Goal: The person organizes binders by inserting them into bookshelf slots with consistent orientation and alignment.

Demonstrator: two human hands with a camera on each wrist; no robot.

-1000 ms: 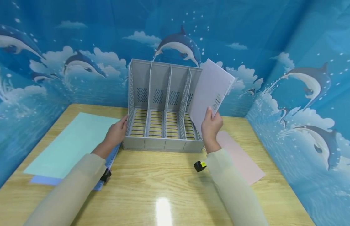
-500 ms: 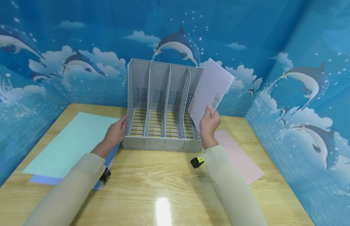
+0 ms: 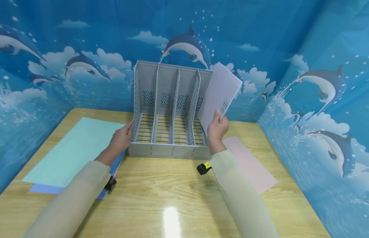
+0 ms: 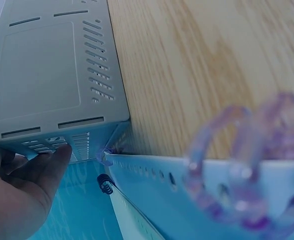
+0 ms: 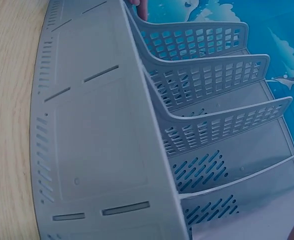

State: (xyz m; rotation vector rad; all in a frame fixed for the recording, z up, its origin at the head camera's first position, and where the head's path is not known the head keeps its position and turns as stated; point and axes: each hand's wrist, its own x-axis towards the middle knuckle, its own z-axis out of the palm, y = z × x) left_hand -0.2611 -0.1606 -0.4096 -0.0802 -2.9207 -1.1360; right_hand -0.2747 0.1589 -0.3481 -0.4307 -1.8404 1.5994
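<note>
A grey file rack [image 3: 169, 151] with upright dividers stands on the table, its slots facing me. My right hand [image 3: 217, 130] pinches a pale lilac notebook [image 3: 218, 89] by its lower right part, thumb over the printed marks. The notebook leans tilted in the rightmost slot, its top reaching above the rack. In the right wrist view, part of the notebook [image 5: 257, 220] shows at the bottom corner. My left hand [image 3: 121, 137] rests against the rack's left side; in the left wrist view, its extended fingers [image 4: 49, 167] press the perforated side wall.
Left of the rack lie a mint-green notebook [image 3: 74, 148] and a blue one [image 3: 47, 189] under it, with coil binding. A pink cover [image 3: 251, 165] lies at the right. A dolphin-print curtain [image 3: 113, 33] surrounds the table [image 3: 143, 205].
My right hand has shifted slightly left with the lilac notebook, bringing it further over the rightmost slot. The left hand has stayed at the rack's side.
</note>
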